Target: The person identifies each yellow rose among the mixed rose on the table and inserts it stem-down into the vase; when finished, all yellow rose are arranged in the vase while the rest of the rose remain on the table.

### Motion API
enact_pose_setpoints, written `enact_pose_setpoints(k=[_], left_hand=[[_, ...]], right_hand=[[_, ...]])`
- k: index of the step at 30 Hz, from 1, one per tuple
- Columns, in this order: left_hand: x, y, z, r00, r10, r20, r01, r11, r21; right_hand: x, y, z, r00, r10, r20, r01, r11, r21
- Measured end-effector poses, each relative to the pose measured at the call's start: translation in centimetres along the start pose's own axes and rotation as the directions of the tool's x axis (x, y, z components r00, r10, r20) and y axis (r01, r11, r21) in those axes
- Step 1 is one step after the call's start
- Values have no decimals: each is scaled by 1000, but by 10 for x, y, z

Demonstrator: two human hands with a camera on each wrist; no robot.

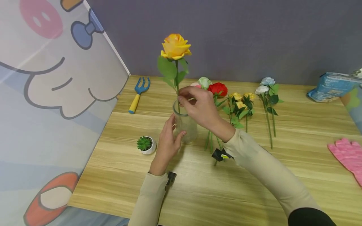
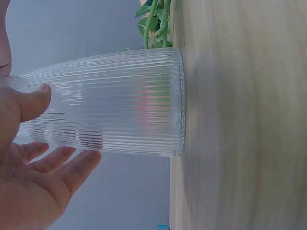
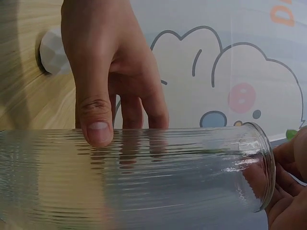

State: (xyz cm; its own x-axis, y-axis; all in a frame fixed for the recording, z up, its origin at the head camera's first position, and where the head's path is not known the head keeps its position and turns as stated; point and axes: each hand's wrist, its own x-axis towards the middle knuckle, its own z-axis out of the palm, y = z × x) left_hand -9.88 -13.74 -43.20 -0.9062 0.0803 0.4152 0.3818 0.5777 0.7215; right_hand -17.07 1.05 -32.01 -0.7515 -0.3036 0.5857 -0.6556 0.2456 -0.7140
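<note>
Vase [image 1: 185,125] of ribbed clear glass stands upright on the table [image 1: 254,188], toward its left-middle, and you have both hands on or at it. Your left hand [image 1: 167,141] cups its near side: the thumb presses the glass, the other fingers [image 2: 62,165] lie fairly straight along the wall, as the left wrist view shows. Your right hand [image 1: 200,108] is at the rim, fingertips pinching the stem of the yellow rose [image 1: 175,46]. That rose stands upright with its stem going down into the vase, its bloom and leaves well above the rim.

Just beside the vase on the left sits a small potted succulent [image 1: 145,144]. Right behind your right hand lie more roses [image 1: 237,103] flat on the table: pink, pale green, red, a yellow bunch, then white and pale blue ones farther right. A blue-and-yellow hand fork [image 1: 138,94] lies near the table's far left edge. A pink glove [image 1: 348,155] rests at the right edge, and a blue packet [image 1: 329,86] sits at the far right corner. A cartoon-printed panel [image 1: 51,94] stands along the left side.
</note>
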Motion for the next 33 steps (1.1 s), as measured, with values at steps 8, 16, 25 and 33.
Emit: enact_pose_setpoints(k=[8, 16, 25, 33], left_hand=[[1, 0, 0, 1000, -30, -1, 30, 999, -36], [2, -2, 1, 1000, 2, -25, -2, 1000, -17], [1, -1, 1, 999, -15, -49, 13, 999, -33], [2, 0, 2, 998, 6, -61, -7, 1000, -13]], right_hand=[[3, 0, -2, 998, 42, 48, -41, 999, -34], [4, -2, -4, 994, 53, 94, -45, 995, -88], [1, -6, -12, 997, -30, 70, 38, 993, -108], [-14, -7, -59, 995, 36, -93, -38, 999, -21]])
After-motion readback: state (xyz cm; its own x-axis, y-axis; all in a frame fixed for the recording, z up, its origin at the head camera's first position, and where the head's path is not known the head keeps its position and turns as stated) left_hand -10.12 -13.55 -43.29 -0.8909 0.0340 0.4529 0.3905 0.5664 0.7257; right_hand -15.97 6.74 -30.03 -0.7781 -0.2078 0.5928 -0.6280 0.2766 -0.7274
